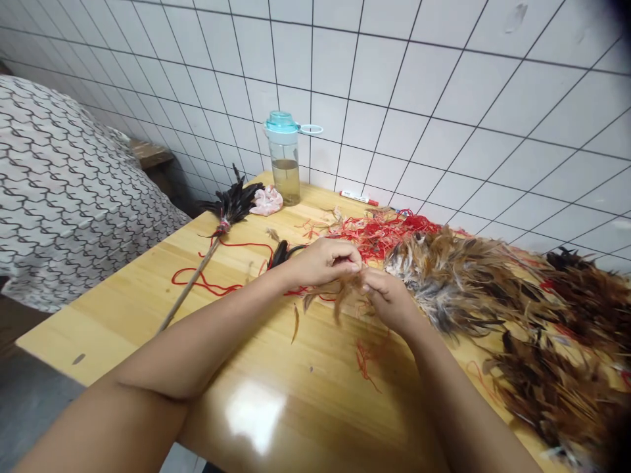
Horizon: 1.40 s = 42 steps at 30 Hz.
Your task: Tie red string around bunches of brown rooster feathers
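Observation:
My left hand (329, 261) and my right hand (389, 297) meet over the middle of the table, fingertips pinched close together. Between and below them hang a few brown feathers (340, 295), held by both hands. Just left of my left hand lies a black looped handle (279, 254), the rest of it hidden. Red string (211, 287) runs from there to a stick (192, 282) with a bunch of black feathers (233, 203) bound at its top. One loose feather (296, 323) lies below my left wrist.
On the wooden table (123, 312), a heap of red string (379, 233) and piles of brown feathers (458, 276) spread to the right. A water bottle (286, 164), crumpled pinkish plastic (267, 201) and a marker (359, 198) stand or lie near the tiled wall. Patterned cloth (73, 190) drapes at left.

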Motion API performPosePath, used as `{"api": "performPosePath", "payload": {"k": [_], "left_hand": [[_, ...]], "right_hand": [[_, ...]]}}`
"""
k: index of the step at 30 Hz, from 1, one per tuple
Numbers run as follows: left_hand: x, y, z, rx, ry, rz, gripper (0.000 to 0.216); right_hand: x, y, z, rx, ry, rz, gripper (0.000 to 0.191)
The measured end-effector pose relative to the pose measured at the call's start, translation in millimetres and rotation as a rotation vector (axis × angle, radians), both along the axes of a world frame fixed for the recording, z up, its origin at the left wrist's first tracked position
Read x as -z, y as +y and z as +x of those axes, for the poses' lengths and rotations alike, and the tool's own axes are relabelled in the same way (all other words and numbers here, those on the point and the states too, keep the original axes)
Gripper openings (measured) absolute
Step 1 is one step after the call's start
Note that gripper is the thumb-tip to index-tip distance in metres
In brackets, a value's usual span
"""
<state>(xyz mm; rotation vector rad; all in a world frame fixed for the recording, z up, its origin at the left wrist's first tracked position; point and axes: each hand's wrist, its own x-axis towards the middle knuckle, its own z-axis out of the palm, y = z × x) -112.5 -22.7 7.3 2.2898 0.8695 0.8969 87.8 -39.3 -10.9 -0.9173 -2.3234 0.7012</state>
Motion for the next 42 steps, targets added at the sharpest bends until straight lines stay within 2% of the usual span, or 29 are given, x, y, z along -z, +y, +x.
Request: {"api": "performPosePath", "payload": {"k": [2,4,8,10,14,18,21,25,29,31,33,36,38,40,42], "left_hand": [[0.7,1.1,-0.9,0.029,-0.105,-0.076,0.016],[4.0,-0.3,3.1,0.000,-0.166,-0.058,0.013],[13.7,-7.9,18.2,-0.256,-0.060,0.096,0.016],[17.5,-11.9,24.6,-0.283,0.004,0.216,0.017],[21.1,-19.1,32.3,-0.259,0.105,0.478,0.023],[23.1,-24.9,36.8,-0.240,0.189,0.586,0.026],[22.8,-25.7,37.7,-0.243,0.185,0.577,0.026],[18.9,-21.5,33.7,-0.242,0.070,0.444,0.021],[17.6,-19.2,30.1,-0.228,0.132,0.498,0.020],[18.8,-20.9,31.0,-0.218,0.233,0.581,0.022],[20.3,-23.8,33.2,-0.205,0.306,0.654,0.024],[21.8,-27.9,36.3,-0.185,0.344,0.731,0.026],[21.6,-29.1,36.8,-0.166,0.364,0.772,0.027],[20.6,-28.6,36.0,-0.139,0.398,0.790,0.028],[18.9,-26.5,34.0,-0.109,0.432,0.759,0.025]], "right_hand": [[1.8,-0.3,-1.3,0.021,0.232,-0.168,0.029],[6.3,-1.5,-3.7,0.096,0.457,-0.387,0.029],[13.8,-4.4,-10.5,0.187,0.800,-0.755,0.028],[14.9,-5.0,-12.8,0.223,0.893,-0.869,0.027],[17.7,-4.8,-13.8,0.299,0.978,-0.995,0.028],[22.6,-5.2,-15.3,0.350,0.973,-1.023,0.027],[21.4,-6.6,-16.6,0.359,1.009,-1.064,0.026],[14.7,-7.3,-15.8,0.315,1.022,-1.108,0.027],[18.4,-2.2,-13.5,0.360,0.899,-0.991,0.021],[24.4,0.7,-12.4,0.422,0.753,-0.852,0.018],[28.8,1.0,-11.6,0.492,0.556,-0.586,0.021],[26.6,-5.2,-11.5,0.552,0.148,-0.083,0.020],[20.5,-10.8,-11.7,0.584,-0.152,0.121,0.021],[14.6,-13.6,-10.8,0.566,-0.380,0.195,0.021],[11.1,-11.8,-8.4,0.496,-0.504,0.200,0.021]]}}
